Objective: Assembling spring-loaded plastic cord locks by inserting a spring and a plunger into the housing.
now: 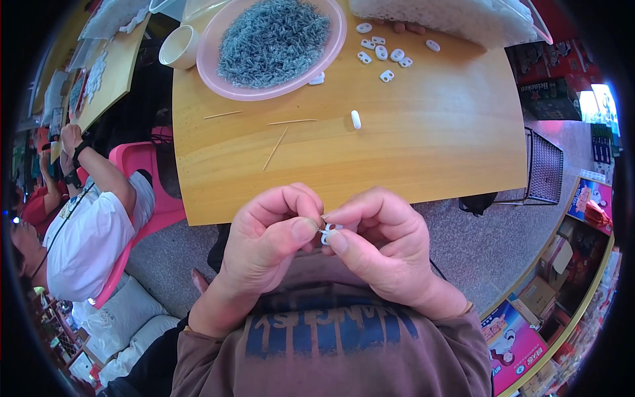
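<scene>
Just off the table's near edge, my two hands meet in front of my chest. My right hand pinches a small white plastic piece with two holes, resembling a cord lock, between thumb and forefinger. My left hand is closed in a pinch against the same piece; whatever its fingertips grip is too small to name. Farther off, several similar white cord locks lie scattered at the back of the table. A single white oval piece rests alone nearer to me.
A pink basin heaped with small grey coiled springs stands at the back left, beside a cream cup. Three thin wooden sticks lie on the table. A bulky clear bag sits behind. Another person sits at left.
</scene>
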The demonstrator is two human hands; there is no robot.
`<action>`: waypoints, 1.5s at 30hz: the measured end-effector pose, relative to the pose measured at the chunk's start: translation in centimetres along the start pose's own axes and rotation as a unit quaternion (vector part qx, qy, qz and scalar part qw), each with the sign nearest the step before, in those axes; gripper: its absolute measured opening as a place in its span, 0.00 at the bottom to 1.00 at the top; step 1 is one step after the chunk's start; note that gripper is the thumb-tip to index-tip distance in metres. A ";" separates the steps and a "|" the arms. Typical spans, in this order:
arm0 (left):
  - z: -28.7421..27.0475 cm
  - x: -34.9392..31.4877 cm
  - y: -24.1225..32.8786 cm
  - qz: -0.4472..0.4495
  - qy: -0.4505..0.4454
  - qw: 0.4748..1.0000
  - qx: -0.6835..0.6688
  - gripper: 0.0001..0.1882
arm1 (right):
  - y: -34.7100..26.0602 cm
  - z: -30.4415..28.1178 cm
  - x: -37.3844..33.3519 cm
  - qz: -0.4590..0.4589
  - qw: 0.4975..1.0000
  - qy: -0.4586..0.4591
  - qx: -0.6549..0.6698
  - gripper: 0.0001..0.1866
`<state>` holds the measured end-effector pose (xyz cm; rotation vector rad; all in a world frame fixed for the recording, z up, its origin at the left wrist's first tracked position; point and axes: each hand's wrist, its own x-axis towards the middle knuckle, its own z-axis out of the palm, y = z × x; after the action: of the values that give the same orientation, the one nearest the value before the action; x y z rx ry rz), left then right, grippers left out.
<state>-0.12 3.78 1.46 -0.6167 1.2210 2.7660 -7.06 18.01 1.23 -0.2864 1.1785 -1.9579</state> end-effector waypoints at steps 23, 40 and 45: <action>-0.3 -0.4 0.1 0.092 -0.006 0.985 0.143 0.04 | 0.4 -0.2 -0.2 -0.068 0.986 -0.009 -0.152 0.08; -0.5 -0.7 -0.2 0.105 -0.003 0.988 0.116 0.04 | 0.9 0.2 -0.1 -0.133 0.977 0.001 -0.167 0.08; -0.8 -0.9 -0.2 0.124 -0.006 0.981 0.148 0.05 | 0.7 0.2 -0.1 -0.149 0.972 -0.012 -0.182 0.09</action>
<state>1.02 3.45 1.22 -0.4473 1.7736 2.6809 -6.54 17.87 0.81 -0.7116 1.5496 -1.9701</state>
